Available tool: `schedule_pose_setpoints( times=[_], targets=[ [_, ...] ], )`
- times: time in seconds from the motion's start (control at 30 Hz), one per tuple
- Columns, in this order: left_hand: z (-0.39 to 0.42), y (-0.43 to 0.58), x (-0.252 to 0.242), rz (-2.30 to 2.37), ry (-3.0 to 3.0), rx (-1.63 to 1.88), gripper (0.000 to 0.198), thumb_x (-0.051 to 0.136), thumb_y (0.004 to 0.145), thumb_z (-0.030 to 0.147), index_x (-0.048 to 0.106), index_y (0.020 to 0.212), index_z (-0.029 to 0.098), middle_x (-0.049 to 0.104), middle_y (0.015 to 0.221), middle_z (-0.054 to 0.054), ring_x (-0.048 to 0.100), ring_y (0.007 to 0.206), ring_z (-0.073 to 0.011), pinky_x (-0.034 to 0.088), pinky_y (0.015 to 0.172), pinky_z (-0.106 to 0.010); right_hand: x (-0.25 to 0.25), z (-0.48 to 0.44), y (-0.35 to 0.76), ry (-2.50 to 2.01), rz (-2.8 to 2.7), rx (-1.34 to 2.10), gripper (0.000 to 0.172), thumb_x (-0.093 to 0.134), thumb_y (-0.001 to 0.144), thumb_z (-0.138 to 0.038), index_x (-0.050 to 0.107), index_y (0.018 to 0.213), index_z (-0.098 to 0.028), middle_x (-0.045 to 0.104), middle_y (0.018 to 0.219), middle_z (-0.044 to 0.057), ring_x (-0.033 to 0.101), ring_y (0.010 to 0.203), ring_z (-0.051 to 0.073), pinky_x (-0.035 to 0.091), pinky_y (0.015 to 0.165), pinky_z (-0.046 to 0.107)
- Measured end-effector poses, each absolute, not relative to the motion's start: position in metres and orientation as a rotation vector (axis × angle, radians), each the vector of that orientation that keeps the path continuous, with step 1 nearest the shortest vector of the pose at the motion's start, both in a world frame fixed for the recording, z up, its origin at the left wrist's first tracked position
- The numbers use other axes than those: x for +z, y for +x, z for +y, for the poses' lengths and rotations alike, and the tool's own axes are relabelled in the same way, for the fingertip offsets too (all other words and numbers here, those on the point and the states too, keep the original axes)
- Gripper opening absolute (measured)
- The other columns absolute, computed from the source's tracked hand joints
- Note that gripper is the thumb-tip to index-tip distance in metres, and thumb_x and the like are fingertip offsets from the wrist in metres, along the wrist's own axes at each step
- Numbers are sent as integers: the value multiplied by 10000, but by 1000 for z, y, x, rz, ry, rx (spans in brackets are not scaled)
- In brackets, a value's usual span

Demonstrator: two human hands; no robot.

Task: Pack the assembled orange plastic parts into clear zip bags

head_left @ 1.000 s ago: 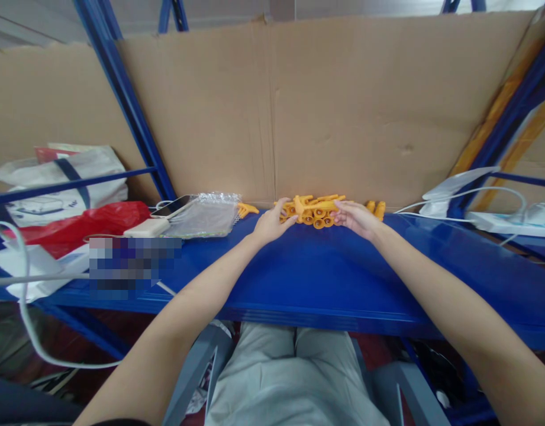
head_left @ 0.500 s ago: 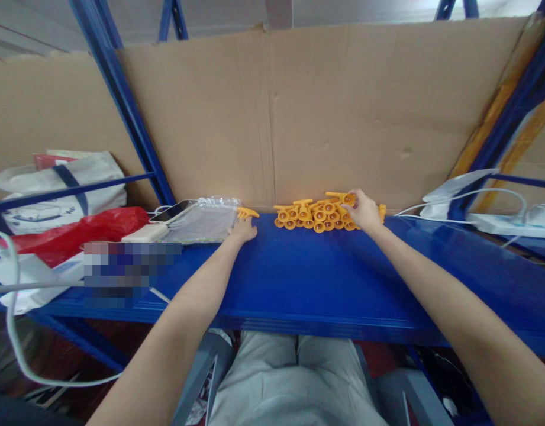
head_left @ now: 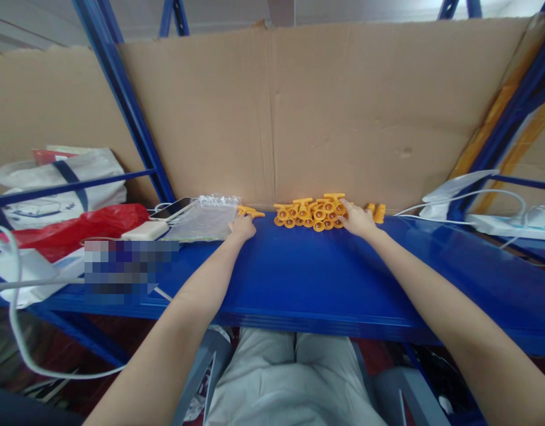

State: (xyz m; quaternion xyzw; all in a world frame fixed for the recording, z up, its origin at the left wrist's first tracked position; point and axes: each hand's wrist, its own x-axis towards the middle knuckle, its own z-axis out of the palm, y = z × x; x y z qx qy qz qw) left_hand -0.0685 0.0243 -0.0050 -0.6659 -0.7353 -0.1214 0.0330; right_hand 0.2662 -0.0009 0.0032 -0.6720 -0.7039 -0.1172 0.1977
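Yellow T-handled pieces with round, hollow cup ends lie stacked in a pile (head_left: 319,216) against the cardboard, most cups facing me. My right hand (head_left: 360,221) is at the pile's right end, thumb and forefinger apart, touching the outer pieces. One yellow T-handled piece (head_left: 334,196) lies on top, just left of its fingertips. My left hand (head_left: 243,228) is closed around a yellow T-handled piece (head_left: 257,214) beside the clear plastic bag; its fingers are partly hidden. Two more yellow pieces (head_left: 379,213) stand to the right of my right hand.
A clear plastic bag (head_left: 203,222), a phone (head_left: 172,209), a white box (head_left: 145,231) and a red bag (head_left: 83,228) lie at left. A cardboard sheet (head_left: 343,112) backs the blue shelf (head_left: 299,278). White cables and a power strip (head_left: 512,226) are at right.
My right hand has lowered and let go of the yellow piece, which now lies on top of the pile. The yellow piece at my left hand has shifted slightly right.
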Motion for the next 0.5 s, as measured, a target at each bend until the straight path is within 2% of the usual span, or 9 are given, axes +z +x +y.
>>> schedule_pose_setpoints(
  times=[0.1,0.2,0.37,0.5],
  targets=[
    [24,-68,-5,-2222,-2058,-421,422,452,890,132,702,1206,259,604,1410,-94,512,1340,-321,421,1072,-519,2,3,276,-1817,-1985,-299,657,480,924,-388,368,1543,-197,573,1430,174,539,1295,381,423,1009,615],
    [23,-66,-3,-2201,-2059,-491,377,480,885,135,723,1151,248,653,1345,-96,558,1292,-320,432,1057,-516,4,8,295,-1748,-1902,-295,609,426,950,-411,390,1528,-222,523,1486,145,491,1354,358,405,1043,631],
    [21,-65,2,-2238,-2034,-620,367,504,911,161,679,1230,206,660,1338,-115,599,1249,-298,453,1048,-474,4,14,340,-1829,-1572,-250,549,434,924,-306,472,1449,-149,531,1456,200,523,1319,348,443,1040,593],
    [20,-66,5,-2265,-2062,-652,334,509,923,174,723,1169,244,687,1302,-84,637,1201,-279,485,1020,-416,-9,14,371,-1940,-1560,-324,534,453,880,-200,512,1396,-78,536,1426,238,499,1338,344,452,1060,524]
  ],
)
